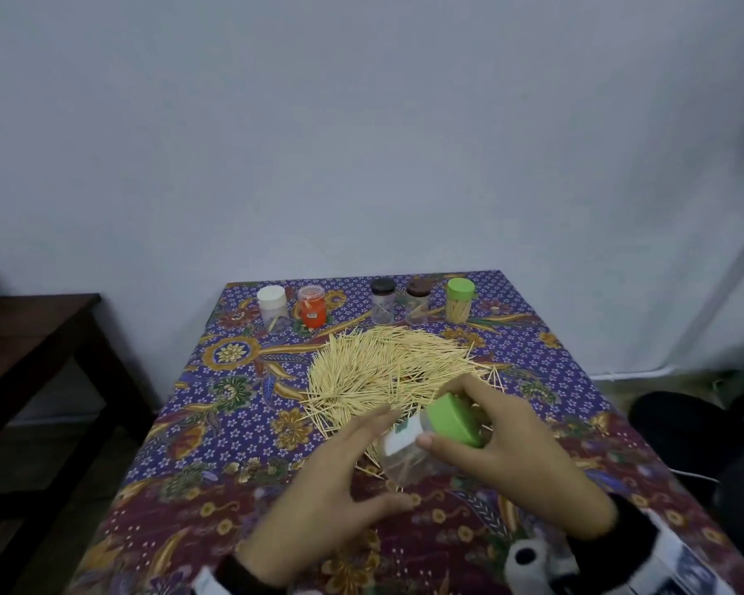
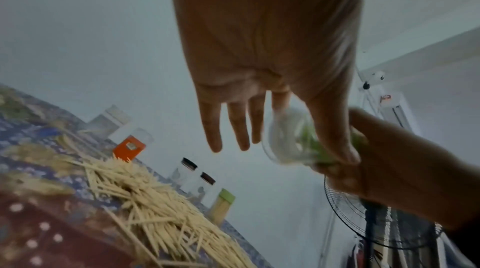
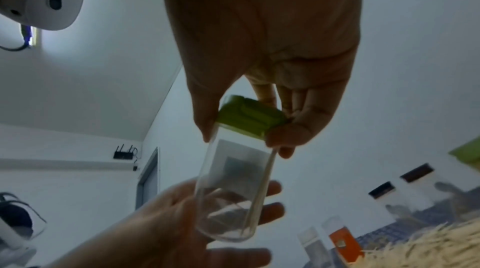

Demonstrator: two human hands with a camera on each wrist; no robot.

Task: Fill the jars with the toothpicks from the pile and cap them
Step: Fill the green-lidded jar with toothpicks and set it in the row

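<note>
A plain room in a home, by its furnishings. Beyond the fingers [image 1: 379,416] a small table wears a floral batik cloth [image 1: 233,380] and backs against a bare pale wall [image 1: 361,143]. Left of the fingers stands a dark wooden side table [image 1: 31,332]. Right of them a pedestal fan [image 2: 369,221] stands, and a wifi router [image 3: 124,152] is mounted high beside a doorway [image 3: 149,172].

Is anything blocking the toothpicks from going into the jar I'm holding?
Yes. The green cap sits on the jar, gripped by the right hand. The left hand is open beside it.
</note>
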